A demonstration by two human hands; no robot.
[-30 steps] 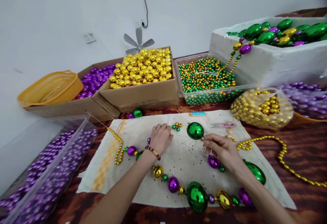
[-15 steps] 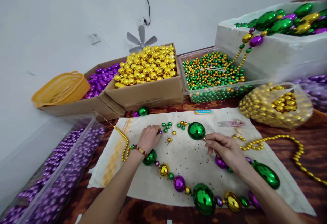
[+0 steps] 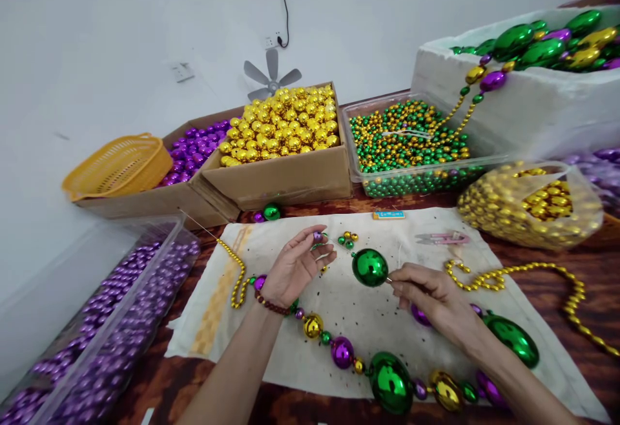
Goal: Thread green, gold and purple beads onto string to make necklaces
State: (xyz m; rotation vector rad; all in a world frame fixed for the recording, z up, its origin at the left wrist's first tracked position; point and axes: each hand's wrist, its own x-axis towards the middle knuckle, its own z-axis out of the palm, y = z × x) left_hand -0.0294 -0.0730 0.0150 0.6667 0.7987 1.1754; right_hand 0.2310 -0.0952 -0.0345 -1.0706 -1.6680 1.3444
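My left hand [image 3: 303, 260], palm turned up, pinches a small purple bead [image 3: 318, 236] between thumb and forefinger, its other fingers loosely spread. In my right hand [image 3: 423, 289] the fingertips are closed on a thin needle [image 3: 389, 279]. A large green bead [image 3: 370, 267] with a small green one at its far end sits on that needle. Below both hands a strand of large beads [image 3: 342, 352] in green, gold and purple curves across the white cloth [image 3: 290, 373]; my wrists and forearms hide parts of it. A few loose small beads [image 3: 347, 239] lie between the hands.
Behind the cloth stand a carton of gold beads [image 3: 276, 183], a clear bin of small beads [image 3: 426, 176] and a white foam box [image 3: 484, 102]. Purple beads fill a clear tub [image 3: 121, 309] at left. Pink snips [image 3: 443, 238] and a gold bead string [image 3: 542, 267] lie at right.
My left hand has lifted off the cloth with the small purple bead, turned palm up and moved right towards the large green bead. My right hand keeps its hold, slightly lower in view.
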